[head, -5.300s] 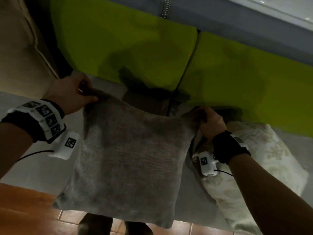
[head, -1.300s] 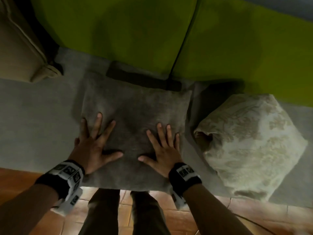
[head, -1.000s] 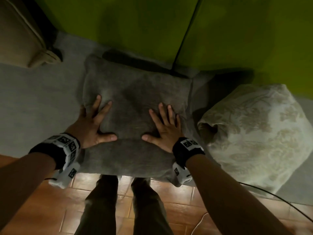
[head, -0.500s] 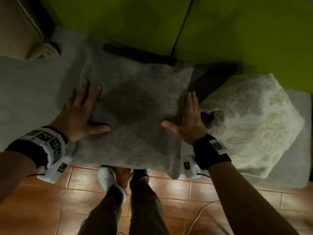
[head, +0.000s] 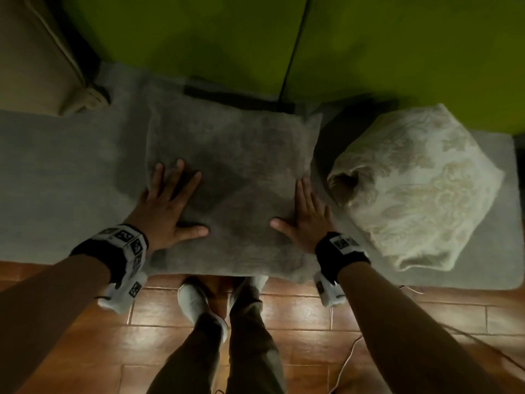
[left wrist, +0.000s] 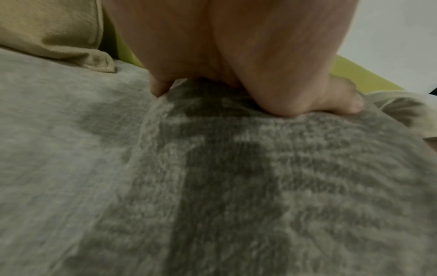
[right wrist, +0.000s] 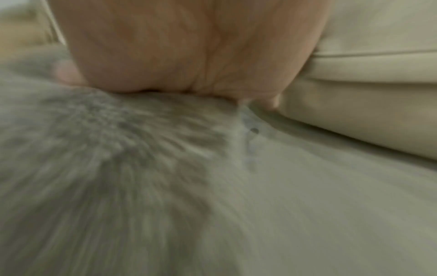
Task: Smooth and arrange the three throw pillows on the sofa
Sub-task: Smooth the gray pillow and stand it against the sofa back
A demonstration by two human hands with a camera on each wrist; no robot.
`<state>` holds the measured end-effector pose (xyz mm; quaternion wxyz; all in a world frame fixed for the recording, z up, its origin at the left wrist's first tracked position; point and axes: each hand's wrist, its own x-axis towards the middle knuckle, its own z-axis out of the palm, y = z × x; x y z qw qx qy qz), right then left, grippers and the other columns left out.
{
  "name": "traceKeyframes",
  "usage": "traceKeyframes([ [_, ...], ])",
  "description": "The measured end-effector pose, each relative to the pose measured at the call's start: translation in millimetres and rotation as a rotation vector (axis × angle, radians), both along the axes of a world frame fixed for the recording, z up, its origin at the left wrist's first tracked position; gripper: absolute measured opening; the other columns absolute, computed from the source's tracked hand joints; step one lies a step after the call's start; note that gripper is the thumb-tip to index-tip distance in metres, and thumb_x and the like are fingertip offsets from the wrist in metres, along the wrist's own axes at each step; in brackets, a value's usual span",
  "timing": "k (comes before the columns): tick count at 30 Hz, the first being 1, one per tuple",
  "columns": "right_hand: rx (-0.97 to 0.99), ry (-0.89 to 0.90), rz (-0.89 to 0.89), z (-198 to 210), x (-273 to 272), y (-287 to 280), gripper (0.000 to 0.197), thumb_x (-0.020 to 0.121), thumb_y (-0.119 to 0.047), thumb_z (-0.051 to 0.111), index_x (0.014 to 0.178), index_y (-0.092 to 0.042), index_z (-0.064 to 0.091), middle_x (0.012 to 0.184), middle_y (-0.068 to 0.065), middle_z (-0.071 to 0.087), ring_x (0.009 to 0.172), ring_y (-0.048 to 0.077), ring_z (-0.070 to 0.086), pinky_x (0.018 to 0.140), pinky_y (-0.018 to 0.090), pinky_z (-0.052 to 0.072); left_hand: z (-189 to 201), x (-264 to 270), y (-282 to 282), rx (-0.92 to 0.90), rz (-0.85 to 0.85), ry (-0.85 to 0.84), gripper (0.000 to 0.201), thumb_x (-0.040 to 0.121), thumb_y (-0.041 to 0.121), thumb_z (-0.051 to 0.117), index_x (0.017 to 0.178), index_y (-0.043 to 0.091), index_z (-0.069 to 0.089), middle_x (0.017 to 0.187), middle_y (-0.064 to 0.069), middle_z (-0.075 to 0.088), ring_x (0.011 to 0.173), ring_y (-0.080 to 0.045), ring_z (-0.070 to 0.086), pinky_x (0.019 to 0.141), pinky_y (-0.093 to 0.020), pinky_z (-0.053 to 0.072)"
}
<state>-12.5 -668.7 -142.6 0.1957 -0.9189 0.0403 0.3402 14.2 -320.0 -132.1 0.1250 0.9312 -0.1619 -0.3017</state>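
Note:
A grey fuzzy pillow [head: 235, 177] lies flat on the grey sofa seat [head: 62, 172], its near edge over the seat's front. My left hand [head: 167, 206] presses flat on its left part, fingers spread. My right hand [head: 305, 214] lies flat along its right edge, fingers straight. In the left wrist view the left hand [left wrist: 236, 61] pushes into the grey pillow [left wrist: 260, 186]. The right wrist view is blurred: the right hand [right wrist: 179, 56] rests on the grey pillow [right wrist: 94, 168]. A cream floral pillow [head: 420, 194] sits crumpled to the right. A tan pillow [head: 37, 55] leans at the back left.
Lime-green back cushions [head: 199, 38] run behind the seat, split by a dark seam. A dark flat object [head: 235, 99] lies at the seat's back behind the grey pillow. My legs and shoes [head: 199, 305] stand on the brown tiled floor [head: 298, 317]. A thin cable [head: 352, 351] trails at the right.
The grey pillow, held up by its top corners five seconds ago, lies flat. My hands slid outward from its middle; over the last half second the left moved slightly inward while the right stayed at the right edge.

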Motion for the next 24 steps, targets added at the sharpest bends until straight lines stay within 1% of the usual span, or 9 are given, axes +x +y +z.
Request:
traceKeyframes([
  [4, -0.089, 0.196, -0.099, 6.6, -44.0, -29.4, 0.119, 0.066, -0.103, 0.013, 0.160, -0.034, -0.012, 0.170, -0.004, -0.015, 0.156, 0.021, -0.014, 0.123, 0.060, -0.005, 11.1, -8.7, 8.9, -0.048, 0.058, -0.003, 0.112, 0.062, 0.100, 0.024, 0.147, 0.048, -0.029, 0.160, 0.004, -0.036, 0.146, -0.032, -0.031, 0.120, -0.063, 0.011],
  [6, -0.062, 0.054, -0.202, 25.4, -56.1, -29.3, 0.115, 0.076, -0.096, 0.020, 0.161, -0.025, -0.010, 0.168, 0.000, -0.020, 0.156, 0.021, -0.014, 0.126, 0.056, 0.001, 25.2, -16.6, 4.1, -0.125, 0.150, -0.097, 0.106, 0.074, 0.090, 0.034, 0.150, 0.045, -0.025, 0.163, 0.002, -0.031, 0.149, -0.028, -0.026, 0.121, -0.059, 0.010],
  [8, 0.004, -0.214, -0.204, 44.1, -61.3, -15.3, 0.105, 0.087, -0.084, 0.034, 0.161, -0.024, -0.010, 0.166, -0.001, -0.024, 0.155, 0.019, -0.015, 0.127, 0.048, 0.002, 35.1, -28.9, -4.4, -0.201, 0.140, -0.230, 0.096, 0.084, 0.075, 0.039, 0.156, 0.039, -0.014, 0.166, -0.004, -0.020, 0.153, -0.032, -0.014, 0.119, -0.062, 0.015],
  [11, 0.119, -0.373, 0.060, 38.5, -76.1, 13.8, 0.095, 0.092, -0.073, 0.044, 0.159, -0.038, -0.015, 0.168, -0.004, -0.021, 0.155, 0.023, -0.016, 0.124, 0.048, 0.009, 18.0, -50.8, -4.9, -0.182, 0.016, -0.170, 0.088, 0.086, 0.076, 0.035, 0.157, 0.041, -0.003, 0.168, -0.010, -0.010, 0.152, -0.044, -0.004, 0.112, -0.071, 0.024],
  [14, 0.057, -0.173, 0.284, -2.7, -92.5, 19.0, 0.107, 0.092, -0.070, 0.050, 0.148, -0.041, -0.037, 0.161, -0.005, -0.039, 0.151, 0.025, -0.030, 0.126, 0.056, 0.014, -10.9, -63.9, 7.5, -0.077, 0.014, -0.027, 0.091, 0.081, 0.088, 0.018, 0.156, 0.042, -0.006, 0.168, -0.009, -0.008, 0.147, -0.052, -0.004, 0.106, -0.075, 0.028],
  [17, 0.047, -0.024, 0.296, -16.9, -88.8, 12.7, 0.110, 0.092, -0.069, 0.051, 0.141, -0.042, -0.043, 0.146, -0.013, -0.057, 0.145, 0.021, -0.041, 0.127, 0.052, 0.012, -22.6, -68.7, 8.6, -0.089, -0.022, 0.004, 0.094, 0.078, 0.090, 0.024, 0.156, 0.044, -0.003, 0.167, 0.000, -0.014, 0.147, -0.049, -0.007, 0.108, -0.073, 0.025],
  [20, 0.057, 0.045, 0.260, -0.7, -83.5, 8.1, 0.107, 0.091, -0.073, 0.049, 0.142, -0.045, -0.041, 0.148, -0.018, -0.054, 0.148, 0.016, -0.035, 0.125, 0.048, 0.018, -14.5, -66.2, 8.2, -0.086, 0.008, 0.037, 0.090, 0.078, 0.088, 0.026, 0.153, 0.052, -0.008, 0.166, 0.009, -0.019, 0.151, -0.043, -0.010, 0.110, -0.070, 0.027],
  [22, 0.061, 0.090, 0.179, 19.1, -78.3, 0.4, 0.103, 0.089, -0.078, 0.043, 0.149, -0.044, -0.033, 0.156, -0.018, -0.043, 0.151, 0.013, -0.026, 0.124, 0.047, 0.020, -1.3, -62.1, 13.5, -0.029, 0.014, -0.019, 0.081, 0.082, 0.085, 0.013, 0.152, 0.052, -0.010, 0.166, 0.014, -0.016, 0.153, -0.037, 0.002, 0.108, -0.066, 0.035],
  [24, 0.031, 0.120, 0.035, 39.1, -72.5, -13.3, 0.102, 0.084, -0.087, 0.032, 0.158, -0.039, -0.018, 0.165, -0.015, -0.026, 0.155, 0.012, -0.009, 0.125, 0.045, 0.017, 17.8, -52.9, 23.1, 0.015, 0.047, -0.050, 0.079, 0.082, 0.084, 0.003, 0.154, 0.051, -0.009, 0.166, 0.019, -0.008, 0.153, -0.026, 0.015, 0.114, -0.061, 0.029],
])
